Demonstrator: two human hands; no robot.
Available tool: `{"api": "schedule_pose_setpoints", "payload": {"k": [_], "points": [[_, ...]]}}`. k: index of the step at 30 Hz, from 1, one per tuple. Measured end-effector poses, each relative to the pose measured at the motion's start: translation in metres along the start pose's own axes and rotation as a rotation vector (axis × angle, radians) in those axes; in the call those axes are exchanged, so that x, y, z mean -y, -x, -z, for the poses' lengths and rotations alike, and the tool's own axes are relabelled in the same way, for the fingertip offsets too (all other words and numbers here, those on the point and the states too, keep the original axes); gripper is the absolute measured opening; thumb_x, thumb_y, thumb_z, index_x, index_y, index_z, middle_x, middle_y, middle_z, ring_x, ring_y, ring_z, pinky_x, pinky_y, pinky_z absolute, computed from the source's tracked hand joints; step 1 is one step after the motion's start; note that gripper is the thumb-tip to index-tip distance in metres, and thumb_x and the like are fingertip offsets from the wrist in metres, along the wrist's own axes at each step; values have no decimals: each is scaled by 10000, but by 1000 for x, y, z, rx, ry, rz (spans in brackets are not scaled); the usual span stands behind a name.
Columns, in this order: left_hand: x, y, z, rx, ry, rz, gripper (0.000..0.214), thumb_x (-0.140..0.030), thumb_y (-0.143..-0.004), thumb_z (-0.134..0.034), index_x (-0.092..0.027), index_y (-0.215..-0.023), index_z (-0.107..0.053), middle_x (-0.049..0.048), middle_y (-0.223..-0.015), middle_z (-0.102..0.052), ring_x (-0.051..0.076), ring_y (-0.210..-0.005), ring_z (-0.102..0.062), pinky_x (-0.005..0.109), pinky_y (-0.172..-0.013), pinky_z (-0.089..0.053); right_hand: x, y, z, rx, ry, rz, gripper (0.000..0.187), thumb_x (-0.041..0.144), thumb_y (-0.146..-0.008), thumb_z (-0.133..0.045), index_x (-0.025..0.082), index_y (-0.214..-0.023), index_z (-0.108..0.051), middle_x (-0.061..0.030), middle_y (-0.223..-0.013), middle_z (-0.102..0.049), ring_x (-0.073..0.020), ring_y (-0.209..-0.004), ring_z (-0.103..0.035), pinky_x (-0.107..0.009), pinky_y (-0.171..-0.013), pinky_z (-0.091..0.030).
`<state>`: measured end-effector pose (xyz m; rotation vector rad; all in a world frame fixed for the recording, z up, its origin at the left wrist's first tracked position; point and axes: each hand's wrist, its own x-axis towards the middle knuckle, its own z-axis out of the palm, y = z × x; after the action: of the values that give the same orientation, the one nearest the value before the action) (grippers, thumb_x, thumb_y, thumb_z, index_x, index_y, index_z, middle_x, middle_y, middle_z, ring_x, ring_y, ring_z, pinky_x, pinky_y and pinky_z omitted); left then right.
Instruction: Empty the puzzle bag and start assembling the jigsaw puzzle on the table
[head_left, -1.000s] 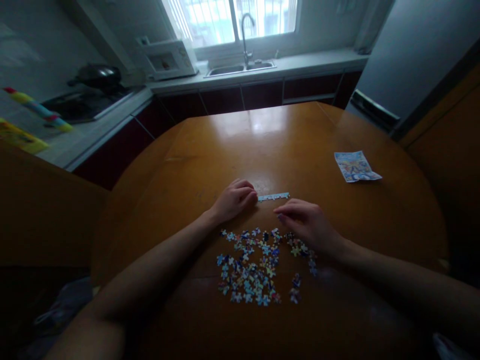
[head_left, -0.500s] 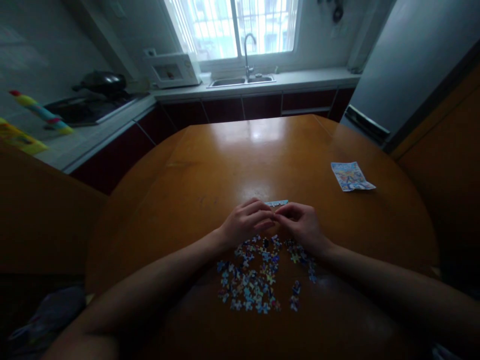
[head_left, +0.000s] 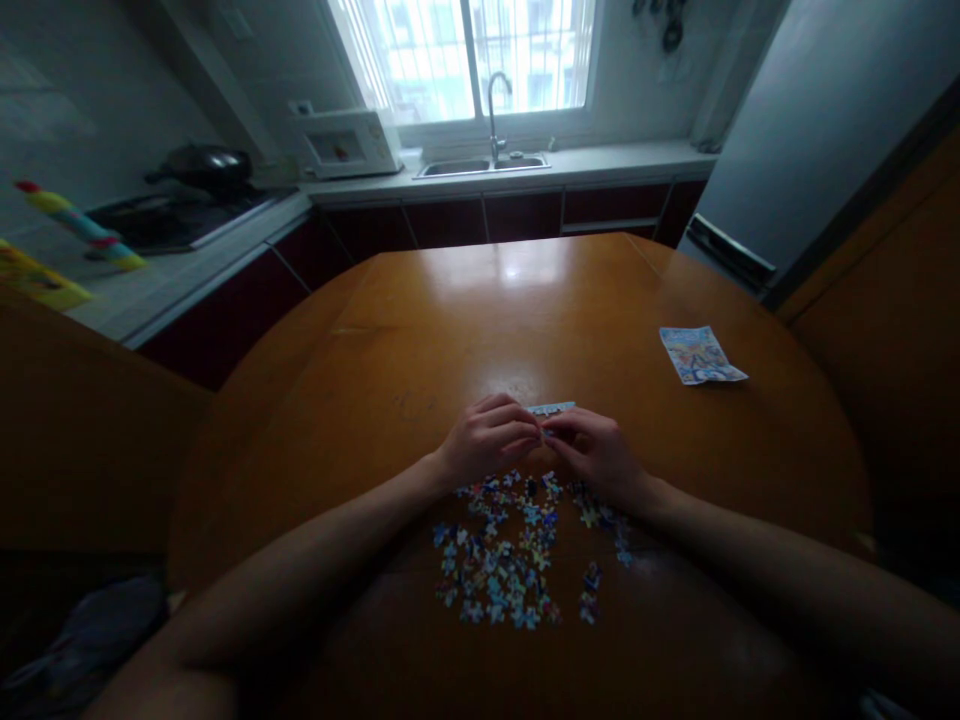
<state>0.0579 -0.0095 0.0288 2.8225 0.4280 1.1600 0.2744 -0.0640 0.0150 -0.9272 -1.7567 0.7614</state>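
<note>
My right hand (head_left: 600,455) pinches a small light-blue puzzle piece (head_left: 548,433) between thumb and forefinger. Close against it from the left comes my left hand (head_left: 491,437), its fingers bent together with the tips meeting the right fingertips; what they grip is hidden. Just beyond both hands lies a joined pale-blue puzzle strip (head_left: 551,408), partly covered by the left fingers. Loose puzzle pieces (head_left: 499,575) are spread over the table nearer to me, below the hands. Some more pieces (head_left: 590,515) lie by my right wrist.
A small cluster of pieces (head_left: 589,595) lies apart at the near right. The printed sheet (head_left: 699,356) rests on the right of the wooden table (head_left: 480,330). Behind are a counter with a sink (head_left: 480,167), a microwave (head_left: 349,143) and a wok (head_left: 206,168) on the stove.
My right hand has shifted slightly left and down, and a bit of light blue now shows at its fingertips. The left fingers have bent in a little. The loose pieces look the same.
</note>
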Motion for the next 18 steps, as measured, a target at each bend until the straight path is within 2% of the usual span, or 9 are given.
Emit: {"api": "schedule_pose_setpoints", "payload": {"k": [5, 13, 18], "points": [[3, 4, 0, 46, -24, -1, 53, -279, -947, -688, -234, -967, -708, 13, -941, -753, 148, -854, -637, 293, -765, -515, -3, -1, 4, 58, 121, 72, 92, 193, -925, -670, 213, -992, -731, -61, -944, -724, -189, -844, -665, -347, -741, -541], [5, 4, 0, 61, 22, -12, 91, -299, -961, -679, -227, -958, -734, 22, -940, -762, 149, -842, -634, 292, -761, -518, -5, 0, 4, 94, 110, -7, 63, 171, -909, -686, 200, -950, -724, -49, -903, -710, -176, -794, -645, -318, -700, -516], [5, 4, -1, 78, 19, 4, 129, -313, -978, -654, -228, -954, -748, 24, -920, -762, 145, -839, -641, 294, -769, -533, -10, -4, 5, 129, 137, 9, 54, 164, -901, -685, 190, -933, -720, -51, -890, -701, -175, -794, -637, -322, -715, -515]]}}
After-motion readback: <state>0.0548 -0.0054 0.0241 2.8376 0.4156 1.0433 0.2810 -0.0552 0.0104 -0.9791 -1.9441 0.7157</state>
